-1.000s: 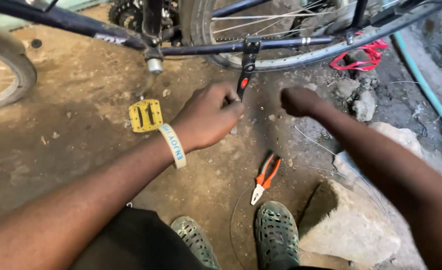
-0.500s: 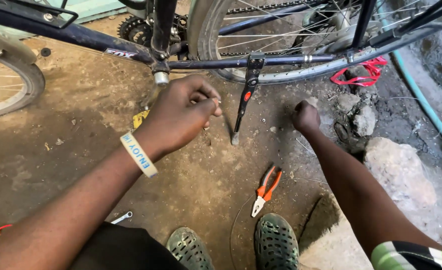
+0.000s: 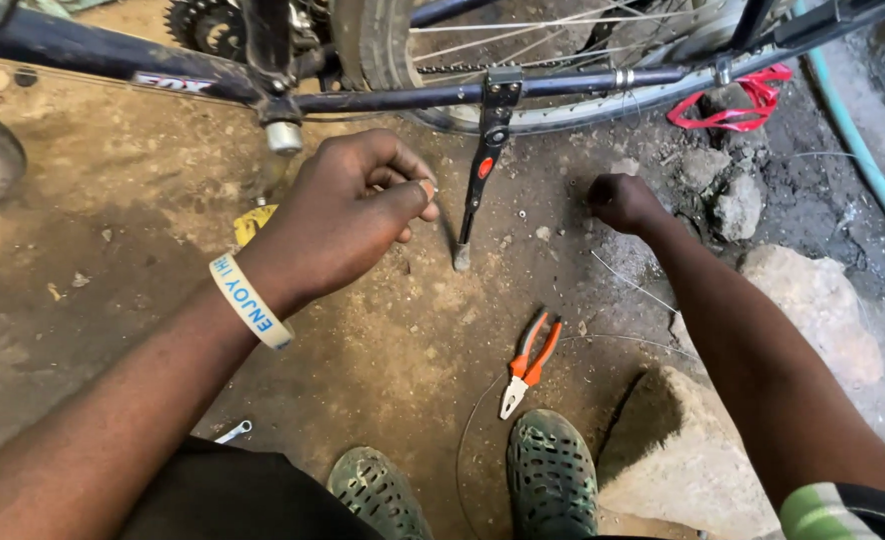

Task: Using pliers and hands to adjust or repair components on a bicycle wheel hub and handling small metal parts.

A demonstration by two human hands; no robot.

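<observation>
Fingers (image 3: 418, 190) pinched, dirt floor (image 3: 143, 200), bicycle (image 3: 523, 90)

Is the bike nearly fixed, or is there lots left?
Hard to say. The bicycle stands on its kickstand. The left hand pinches something tiny; the right hand is a fist near the ground. A yellow pedal is off, lying in the dirt, and the orange pliers lie unused.

Head view, steeply down, perhaps close.
</observation>
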